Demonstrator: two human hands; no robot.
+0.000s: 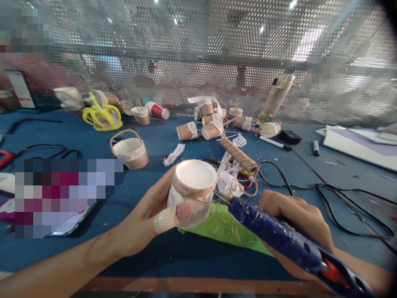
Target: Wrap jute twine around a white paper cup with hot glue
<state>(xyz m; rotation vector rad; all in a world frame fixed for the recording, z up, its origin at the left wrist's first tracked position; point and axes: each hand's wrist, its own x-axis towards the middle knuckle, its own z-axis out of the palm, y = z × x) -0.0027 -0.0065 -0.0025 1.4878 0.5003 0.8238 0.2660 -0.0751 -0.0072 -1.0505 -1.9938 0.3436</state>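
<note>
My left hand [158,215] is wrapped round a white paper cup [194,211], its thumb pressed on the near side. Brown twine [195,191] circles the cup just below the rim. A blue hot glue gun [276,231] is in my right hand [297,215], its metal nozzle at the twine on the cup's right side. Behind the cup lies a roll of twine [238,155], with a loose strand trailing down near white lace scraps [229,178]. Under the cup and the gun there is a green sheet [229,229] with bits stuck on it.
Finished twine-wrapped cups with lace and handles, such as a small basket [132,153], stand at the back and left. A black cable [325,207] loops at right. A bottle [277,97] leans by the perforated metal screen [186,54]. A phone [74,219] lies at left.
</note>
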